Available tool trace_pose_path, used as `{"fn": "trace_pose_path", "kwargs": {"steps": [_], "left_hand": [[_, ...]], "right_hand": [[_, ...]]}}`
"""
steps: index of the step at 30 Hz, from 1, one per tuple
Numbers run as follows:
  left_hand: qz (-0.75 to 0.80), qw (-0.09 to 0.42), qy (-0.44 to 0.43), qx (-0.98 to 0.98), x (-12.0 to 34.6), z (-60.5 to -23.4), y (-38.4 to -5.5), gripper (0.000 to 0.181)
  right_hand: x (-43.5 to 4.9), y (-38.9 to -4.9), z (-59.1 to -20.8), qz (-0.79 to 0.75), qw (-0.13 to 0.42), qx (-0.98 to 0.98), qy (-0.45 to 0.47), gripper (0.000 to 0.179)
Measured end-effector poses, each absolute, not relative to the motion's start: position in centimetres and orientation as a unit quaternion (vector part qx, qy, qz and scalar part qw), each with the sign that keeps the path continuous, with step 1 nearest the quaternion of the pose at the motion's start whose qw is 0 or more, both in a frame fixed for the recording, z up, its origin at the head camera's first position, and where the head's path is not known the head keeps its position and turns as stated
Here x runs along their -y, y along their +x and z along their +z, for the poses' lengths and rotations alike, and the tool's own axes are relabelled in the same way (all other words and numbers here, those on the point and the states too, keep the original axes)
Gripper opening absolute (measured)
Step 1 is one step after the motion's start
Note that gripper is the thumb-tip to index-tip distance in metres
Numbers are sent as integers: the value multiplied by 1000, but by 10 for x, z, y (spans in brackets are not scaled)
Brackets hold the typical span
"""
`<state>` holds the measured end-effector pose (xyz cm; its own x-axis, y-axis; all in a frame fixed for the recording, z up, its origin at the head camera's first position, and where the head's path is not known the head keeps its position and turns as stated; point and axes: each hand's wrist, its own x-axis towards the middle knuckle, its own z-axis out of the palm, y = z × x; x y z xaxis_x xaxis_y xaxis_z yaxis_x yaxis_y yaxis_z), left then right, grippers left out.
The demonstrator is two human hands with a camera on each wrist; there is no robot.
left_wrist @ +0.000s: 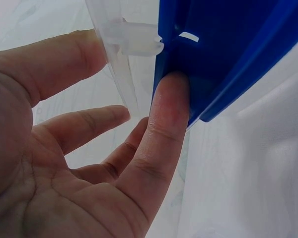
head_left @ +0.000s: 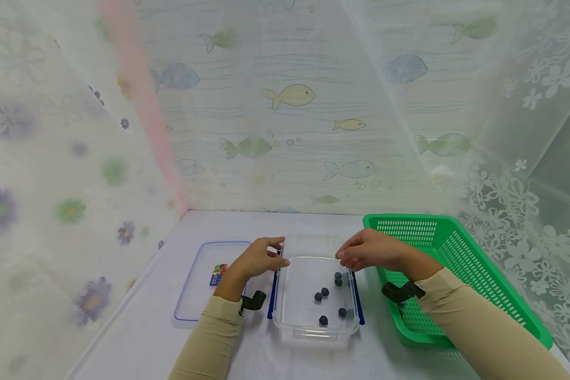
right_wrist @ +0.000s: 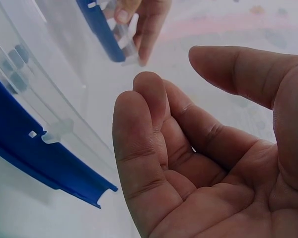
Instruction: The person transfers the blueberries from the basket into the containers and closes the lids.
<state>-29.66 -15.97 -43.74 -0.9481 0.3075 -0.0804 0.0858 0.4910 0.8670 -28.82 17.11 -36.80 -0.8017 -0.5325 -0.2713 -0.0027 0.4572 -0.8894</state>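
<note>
A clear plastic food container (head_left: 301,311) with blue side latches stands on the table, several dark round blueberries (head_left: 325,292) inside. My left hand (head_left: 258,258) is at its far left side. In the left wrist view the thumb touches the clear wall while a finger lies against the blue latch (left_wrist: 213,54), gripping the container's edge. Above the far right corner hovers my right hand (head_left: 370,249), fingers loosely bent. The right wrist view shows its thumb apart from the fingers and nothing between them; the right-hand latch (right_wrist: 44,148) hangs beside it.
Left of the container lies a clear lid (head_left: 190,295) with a blue seal and a small picture label (head_left: 218,274), partly behind my left arm. A green perforated basket (head_left: 484,274) stands on the right, under my right forearm. Patterned curtains (head_left: 290,132) surround the white table.
</note>
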Motion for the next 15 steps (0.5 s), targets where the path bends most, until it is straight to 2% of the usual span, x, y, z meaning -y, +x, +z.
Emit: {"fn": "trace_pose_path", "kwargs": {"steps": [15], "left_hand": [[494, 114, 118, -854, 159, -436, -296, 77]], "right_hand": [[-179, -286, -368, -479, 255, -825, -159, 31]]}}
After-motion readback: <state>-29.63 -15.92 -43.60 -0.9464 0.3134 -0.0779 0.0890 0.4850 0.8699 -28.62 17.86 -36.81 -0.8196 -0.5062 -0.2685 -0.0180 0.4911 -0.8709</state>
